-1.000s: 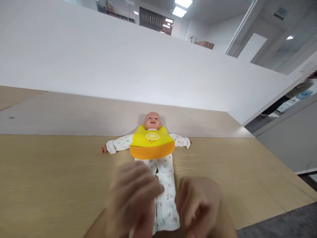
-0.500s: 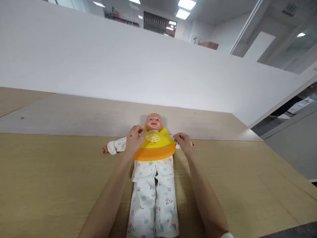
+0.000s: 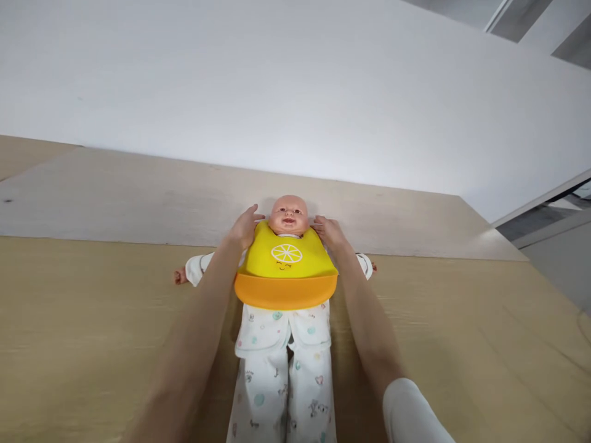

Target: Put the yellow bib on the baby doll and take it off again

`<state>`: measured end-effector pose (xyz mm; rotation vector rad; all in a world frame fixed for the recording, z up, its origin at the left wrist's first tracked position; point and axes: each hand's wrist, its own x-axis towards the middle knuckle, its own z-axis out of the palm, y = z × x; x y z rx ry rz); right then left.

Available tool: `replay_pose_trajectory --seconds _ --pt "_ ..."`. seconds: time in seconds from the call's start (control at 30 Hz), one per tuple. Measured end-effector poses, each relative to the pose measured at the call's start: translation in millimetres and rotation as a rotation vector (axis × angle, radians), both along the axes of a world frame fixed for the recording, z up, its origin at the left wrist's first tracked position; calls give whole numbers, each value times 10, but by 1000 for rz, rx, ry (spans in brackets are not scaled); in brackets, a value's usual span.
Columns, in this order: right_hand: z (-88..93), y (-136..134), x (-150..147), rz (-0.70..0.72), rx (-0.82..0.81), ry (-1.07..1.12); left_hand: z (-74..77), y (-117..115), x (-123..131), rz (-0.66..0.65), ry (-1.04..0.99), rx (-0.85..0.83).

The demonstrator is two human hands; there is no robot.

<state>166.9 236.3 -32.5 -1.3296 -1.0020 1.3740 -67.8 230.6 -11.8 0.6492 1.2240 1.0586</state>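
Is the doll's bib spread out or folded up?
Spread out: the yellow bib covers the doll's chest, its citrus-slice print and orange pocket both showing.

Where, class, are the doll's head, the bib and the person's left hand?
Doll's head (image 3: 289,214): head view, middle of its face.
Bib (image 3: 286,271): head view, its yellow front.
Person's left hand (image 3: 243,229): head view, its back.
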Motion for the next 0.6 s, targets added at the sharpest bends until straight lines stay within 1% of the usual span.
replay_pose_trajectory --seconds 0.07,0.17,0.23,0.3,0.37,0.43,0.53,0.6 --pt "-3 64 -49 79 -64 83 -20 62 -20 -91 -83 -19" --pt "8 114 -123 144 -117 153 -68 125 -34 -127 -127 -20" --pt "16 109 -162 140 -130 178 -102 142 -26 -130 -154 6" --pt "28 69 -184 99 -113 186 -123 127 -6 -134 -215 45" --pt "55 -8 -187 57 -53 179 -117 64 21 -117 -273 76" --pt "105 -118 -175 34 31 170 -76 -49 50 -94 -309 107" --pt "210 -312 -151 4 139 150 35 -277 90 -71 -324 144" --pt "273 -438 -141 -23 164 123 115 -432 107 -79 -332 156"
